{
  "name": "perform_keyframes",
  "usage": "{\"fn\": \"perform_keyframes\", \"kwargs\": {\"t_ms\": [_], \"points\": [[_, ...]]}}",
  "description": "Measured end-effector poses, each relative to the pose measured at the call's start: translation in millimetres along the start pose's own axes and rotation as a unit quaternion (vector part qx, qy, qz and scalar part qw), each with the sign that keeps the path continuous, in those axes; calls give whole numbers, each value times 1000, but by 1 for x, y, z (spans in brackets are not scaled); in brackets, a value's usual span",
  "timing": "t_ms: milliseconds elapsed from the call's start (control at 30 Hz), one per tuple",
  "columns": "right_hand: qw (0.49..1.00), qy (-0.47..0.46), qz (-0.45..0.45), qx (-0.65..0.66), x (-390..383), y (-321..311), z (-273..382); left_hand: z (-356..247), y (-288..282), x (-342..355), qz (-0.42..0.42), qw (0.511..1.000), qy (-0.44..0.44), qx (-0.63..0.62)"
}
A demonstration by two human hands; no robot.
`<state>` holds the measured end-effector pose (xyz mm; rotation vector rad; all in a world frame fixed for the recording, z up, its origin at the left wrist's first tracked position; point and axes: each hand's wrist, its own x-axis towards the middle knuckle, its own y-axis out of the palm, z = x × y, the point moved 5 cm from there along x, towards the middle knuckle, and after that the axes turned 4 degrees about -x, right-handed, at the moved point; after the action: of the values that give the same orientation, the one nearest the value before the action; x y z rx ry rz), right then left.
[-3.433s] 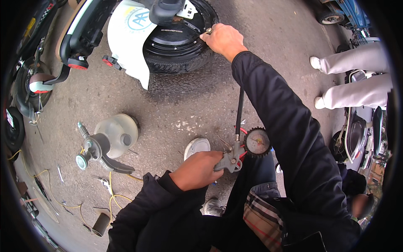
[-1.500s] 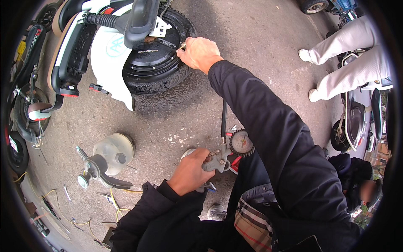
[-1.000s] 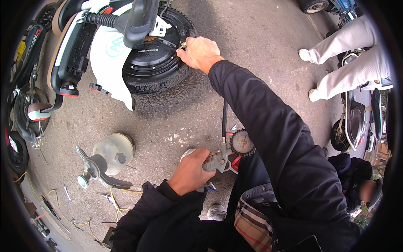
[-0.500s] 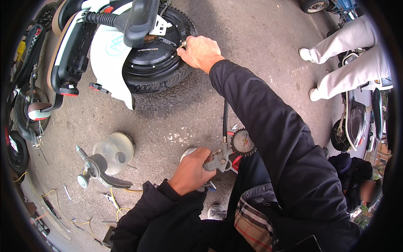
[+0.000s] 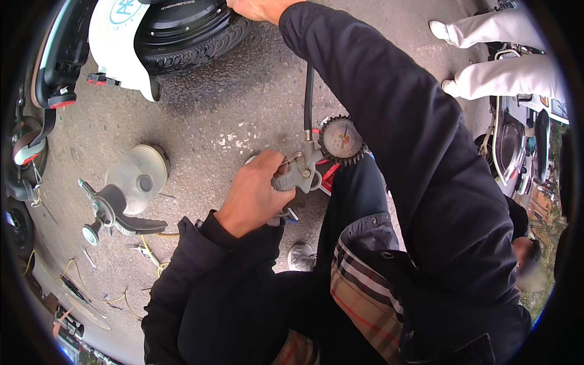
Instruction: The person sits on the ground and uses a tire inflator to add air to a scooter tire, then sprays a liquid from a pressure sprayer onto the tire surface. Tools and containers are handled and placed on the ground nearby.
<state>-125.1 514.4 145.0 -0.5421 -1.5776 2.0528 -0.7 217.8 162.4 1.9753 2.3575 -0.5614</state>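
Observation:
My left hand (image 5: 246,198) is closed on a grey inflator gun (image 5: 295,176), its thumb and fingers around the handle. On the gun sits a round dial gauge (image 5: 342,139) with a black knobbed rim, and a black hose (image 5: 309,97) runs up from it under my right sleeve. My right hand (image 5: 261,8) reaches the wheel (image 5: 188,42) at the top edge, fingers curled and cut off by the frame, so what they grip is hidden. A white mudguard (image 5: 118,48) partly surrounds the tyre. My knee and red tool parts lie under the gun.
A translucent pump sprayer (image 5: 131,182) stands left of me, near yellow hose (image 5: 125,295) and scattered tools. Scooters (image 5: 30,152) line the left edge, more (image 5: 508,146) the right. Another person's pale-trousered legs (image 5: 499,82) are at upper right; a blurred figure is at right.
The view has shifted, so the scooter, sprayer and both hands sit higher in the picture, my right hand now at the top edge. My left hand still holds the gun.

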Motion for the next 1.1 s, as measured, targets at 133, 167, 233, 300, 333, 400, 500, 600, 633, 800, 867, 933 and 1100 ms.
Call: {"fn": "perform_keyframes", "kwargs": {"t_ms": [133,167,233,300,333,400,500,600,633,800,867,933,1100], "points": [[1000,1,6,2,-1,-3,4,1,-1,1,2,1000,3,-9],[1000,2,7,2,-1,-4,5,0,-2,2,4,1000,6,-4],[1000,3,9,1,-3,-7,6,-1,-2,2,0,1000,13,8],[1000,10,22,-1,-3,-8,7,0,-3,2,-2,1000,16,12],[1000,13,27,-1,-3,-9,8,0,-3,2,-2,1000,14,9],[999,19,39,-2,-3,-9,8,1,-2,1,-2,1000,14,6],[999,25,42,-1,-3,-9,8,2,-2,1,-3,1000,15,1],[999,17,37,1,-3,-9,8,1,-2,2,-5,1000,13,-2],[999,18,39,0,-3,-9,8,0,-2,2,-3,1000,13,0],[999,22,49,-6,-3,-9,8,-2,-4,3,6,1000,1,-6],[998,30,50,-5,-2,-8,8,-3,-4,3,7,1000,0,-4],[998,29,52,-6,-2,-9,8,-3,-4,3,8,1000,-2,-4],[998,25,57,-10,-2,-9,9,-4,-5,4,2,1000,2,-9]]}}
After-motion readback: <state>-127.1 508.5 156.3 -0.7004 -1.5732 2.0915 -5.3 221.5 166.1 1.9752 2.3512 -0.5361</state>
